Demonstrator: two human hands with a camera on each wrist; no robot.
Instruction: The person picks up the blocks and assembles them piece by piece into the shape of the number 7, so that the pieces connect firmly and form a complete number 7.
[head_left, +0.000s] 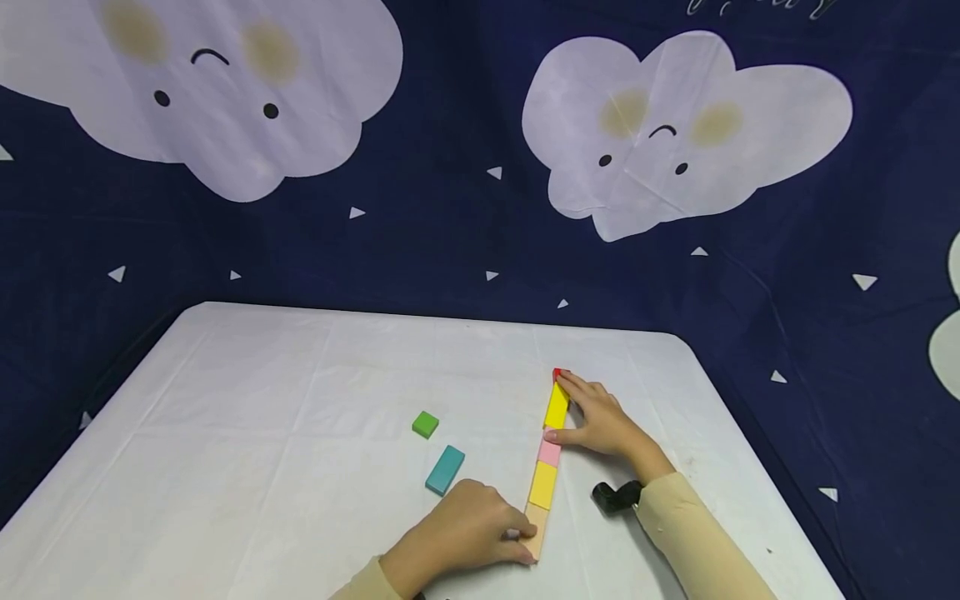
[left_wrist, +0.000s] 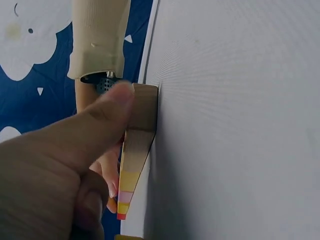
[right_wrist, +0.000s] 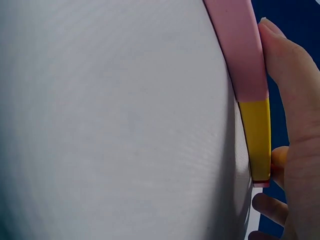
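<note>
Left hand (head_left: 467, 529) curled, right hand (head_left: 600, 421) spread, along one row of coloured blocks (head_left: 543, 485)

The left hand comes in from below, thumb and index finger pinching the near end of the row's tan wooden rectangular block (head_left: 534, 533), its other fingers folded in. The right hand reaches in from the lower right, thumb touching the pink rectangular block (head_left: 550, 452), fingertips at the small red block (head_left: 557, 373) at the far end. The row lies straight on the white-covered table (head_left: 360, 375).
</note>
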